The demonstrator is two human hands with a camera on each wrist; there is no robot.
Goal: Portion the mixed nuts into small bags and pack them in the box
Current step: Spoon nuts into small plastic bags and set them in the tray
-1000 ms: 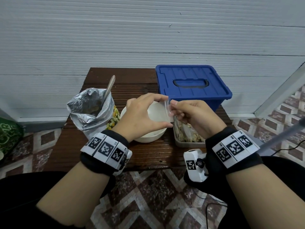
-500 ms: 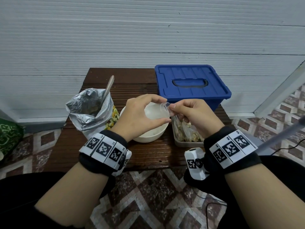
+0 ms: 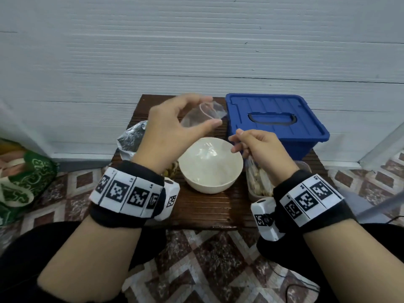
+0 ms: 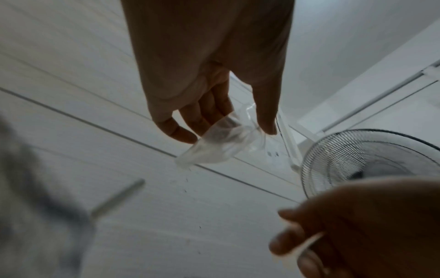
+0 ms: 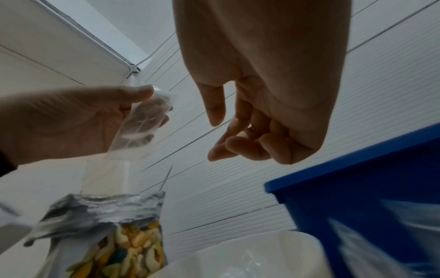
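Note:
My left hand (image 3: 211, 111) is raised above the table and pinches a small clear bag (image 3: 201, 114) between thumb and fingers; the bag (image 4: 221, 146) hangs empty with its mouth partly spread. My right hand (image 3: 237, 141) hovers over the right rim of the white bowl (image 3: 209, 186), fingers curled, with nothing plainly in it (image 5: 219, 139). The foil bag of mixed nuts (image 5: 114, 235) stands at the table's left, mostly hidden behind my left wrist in the head view. The blue box (image 3: 273, 119) sits at the back right with its lid on.
A clear tub (image 3: 258, 182) holding filled plastic bags stands to the right of the bowl, under my right wrist. The small wooden table (image 3: 207, 211) backs onto a white wall. A green bag (image 3: 21, 178) lies on the floor at left. A fan (image 4: 371, 163) stands nearby.
Both hands were pinching the small bag over the bowl. Now the right hand has let go and the left hand has lifted the bag up and toward the back.

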